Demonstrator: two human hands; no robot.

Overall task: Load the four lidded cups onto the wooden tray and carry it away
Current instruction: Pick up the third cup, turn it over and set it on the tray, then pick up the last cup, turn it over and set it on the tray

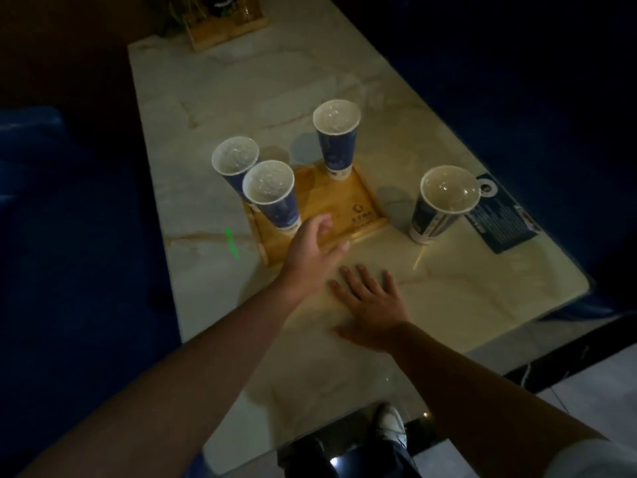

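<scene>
Three lidded cups (270, 188) are seen on the wooden tray (344, 205); the fourth cup (439, 205) is left on the worktop (241, 98). Nothing is grasped: the left hand (315, 248) hovers loosely curled, the right hand (370, 305) lies flat. The near cup could be toppled by a careless reach.

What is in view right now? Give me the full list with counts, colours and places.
Cups on tray: three, blue with clear lids, two at its left edge, one at its far edge.
Cup off tray: one, blue, on table right of tray.
Wooden tray: one, tan, mid-table.
Card: one, dark, beside the right cup.
Wooden holder: one, far end.
Table: one, pale marble.
Left hand: over tray's near edge, empty.
Right hand: flat on table.
</scene>
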